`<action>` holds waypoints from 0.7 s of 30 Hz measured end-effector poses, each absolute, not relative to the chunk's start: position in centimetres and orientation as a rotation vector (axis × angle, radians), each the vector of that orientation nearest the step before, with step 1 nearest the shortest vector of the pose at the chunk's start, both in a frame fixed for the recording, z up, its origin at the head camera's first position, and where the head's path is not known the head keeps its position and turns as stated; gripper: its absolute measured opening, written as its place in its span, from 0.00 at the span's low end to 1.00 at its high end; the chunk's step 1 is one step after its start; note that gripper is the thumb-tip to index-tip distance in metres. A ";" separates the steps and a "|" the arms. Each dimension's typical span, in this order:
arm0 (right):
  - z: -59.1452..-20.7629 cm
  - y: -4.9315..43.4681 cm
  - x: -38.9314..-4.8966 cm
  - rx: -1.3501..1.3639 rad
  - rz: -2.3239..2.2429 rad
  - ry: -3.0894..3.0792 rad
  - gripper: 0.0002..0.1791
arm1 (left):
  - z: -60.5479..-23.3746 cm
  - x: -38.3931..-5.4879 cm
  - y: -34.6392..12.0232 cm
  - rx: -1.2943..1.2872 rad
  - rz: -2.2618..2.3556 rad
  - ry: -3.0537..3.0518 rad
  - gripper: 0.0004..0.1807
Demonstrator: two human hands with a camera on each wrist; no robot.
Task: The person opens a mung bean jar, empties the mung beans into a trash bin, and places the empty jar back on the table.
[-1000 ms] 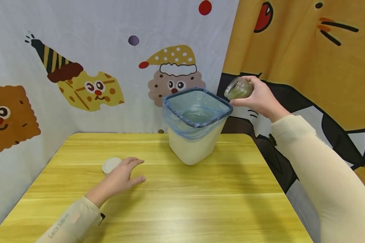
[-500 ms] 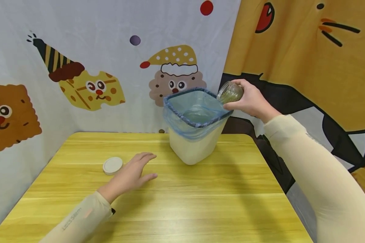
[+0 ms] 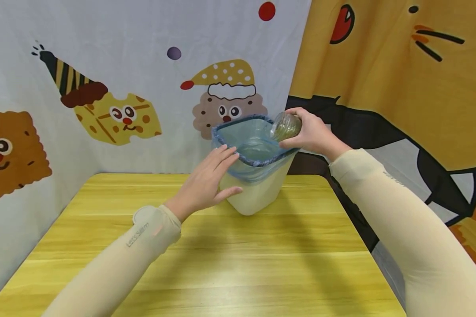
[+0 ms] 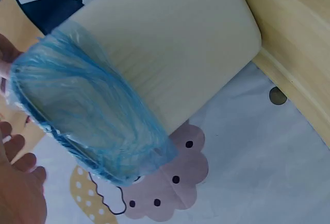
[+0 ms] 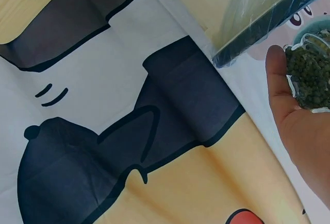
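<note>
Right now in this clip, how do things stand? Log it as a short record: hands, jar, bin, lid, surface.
Right hand: right hand holds the glass jar
Jar: tilted, mouth toward the bin, at the rim's right side; green contents inside
Left hand: left hand by the bin's near-left rim, fingers extended; contact unclear
Bin: cream bin, upright, blue liner over its rim
Lid: white lid, partly hidden by the left sleeve
Surface: wood-grain table

Left grip (image 3: 206, 181) and right grip (image 3: 312, 133), 2 total; 1 jar (image 3: 289, 127), 1 lid (image 3: 141, 214), 1 bin (image 3: 253, 200), 1 bin bag (image 3: 255, 175).
1 table (image 3: 238, 264), 2 sleeves (image 3: 115, 262), 1 yellow cloth (image 3: 374, 75), 1 white cloth (image 3: 135, 31), 1 cartoon biscuit (image 3: 21, 136), 1 cartoon cheese (image 3: 103, 123), 1 cartoon cookie (image 3: 203, 112).
</note>
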State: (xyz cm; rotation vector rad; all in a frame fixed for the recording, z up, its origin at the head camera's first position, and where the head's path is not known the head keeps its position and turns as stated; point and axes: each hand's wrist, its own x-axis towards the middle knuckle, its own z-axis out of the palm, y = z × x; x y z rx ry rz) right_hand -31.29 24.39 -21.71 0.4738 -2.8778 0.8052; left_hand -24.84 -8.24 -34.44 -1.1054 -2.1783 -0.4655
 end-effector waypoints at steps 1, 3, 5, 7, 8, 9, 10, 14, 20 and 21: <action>-21.8 24.2 -31.3 0.480 0.797 -2.881 0.52 | -34.2 -25.1 -8.0 -1.114 -0.470 -2.176 0.46; -21.9 24.0 -31.4 0.488 0.780 -2.887 0.53 | -34.0 -25.6 -7.8 -1.123 -0.478 -2.199 0.45; -21.9 23.8 -31.5 0.494 0.755 -2.895 0.53 | -34.0 -25.9 -7.5 -1.136 -0.476 -2.238 0.44; -21.8 23.6 -31.5 0.507 0.728 -2.902 0.53 | -34.1 -26.2 -7.4 -1.148 -0.461 -2.266 0.43; -21.8 23.5 -31.6 0.514 0.713 -2.906 0.53 | -34.2 -26.3 -7.4 -1.155 -0.453 -2.272 0.43; -21.7 23.5 -31.6 0.519 0.697 -2.910 0.53 | -34.3 -26.4 -7.4 -1.160 -0.443 -2.273 0.43; -21.6 23.4 -31.7 0.524 0.680 -2.914 0.53 | -34.3 -26.5 -7.3 -1.166 -0.435 -2.265 0.44; -20.9 23.1 -31.8 0.529 0.627 -2.923 0.53 | -34.4 -27.0 -7.2 -1.181 -0.424 -2.203 0.43; -20.1 22.9 -31.8 0.558 0.565 -2.930 0.52 | -34.4 -27.3 -7.1 -1.185 -0.439 -2.172 0.42; -20.0 22.9 -31.9 0.562 0.556 -2.929 0.52 | -34.4 -27.3 -7.1 -1.183 -0.443 -2.173 0.42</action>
